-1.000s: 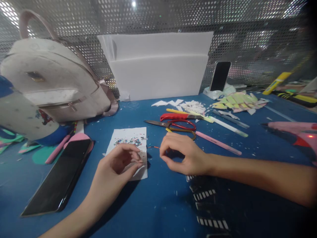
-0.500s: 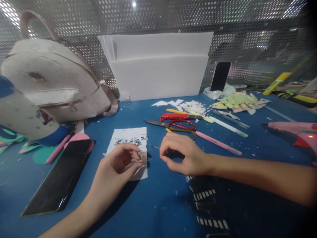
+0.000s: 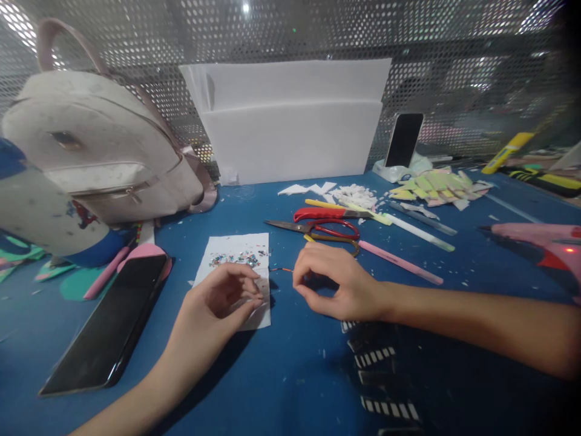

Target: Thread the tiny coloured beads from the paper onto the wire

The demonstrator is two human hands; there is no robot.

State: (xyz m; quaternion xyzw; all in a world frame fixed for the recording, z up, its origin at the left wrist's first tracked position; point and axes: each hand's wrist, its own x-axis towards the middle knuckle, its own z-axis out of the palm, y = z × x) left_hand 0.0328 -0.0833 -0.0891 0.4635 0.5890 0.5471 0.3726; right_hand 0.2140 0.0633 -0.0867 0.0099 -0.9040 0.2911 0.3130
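Note:
My left hand (image 3: 213, 303) hovers over the near part of a small white paper sheet (image 3: 206, 257). Its fingers are curved, with a gap between thumb and fingertips, and nothing shows in it. Small shiny coloured sequins (image 3: 247, 259) lie scattered on the paper. To the right, my right hand (image 3: 338, 281) has thumb and index finger closed in a pinch; what they hold, if anything, is hidden. A thin stick with dark and orange parts (image 3: 282, 269) runs from the paper's edge to its fingers; whether it is held, I cannot tell. Scissors (image 3: 313, 227) lie behind that hand.
Left stand a black phone (image 3: 109, 327), a bottle (image 3: 49, 212) and a backpack (image 3: 100, 145). A red-handled cutter (image 3: 320, 213), a pink pen (image 3: 399, 262) and paper scraps (image 3: 354, 195) lie behind my right hand. A pink glue gun (image 3: 540, 233) with a lit red light is at far right.

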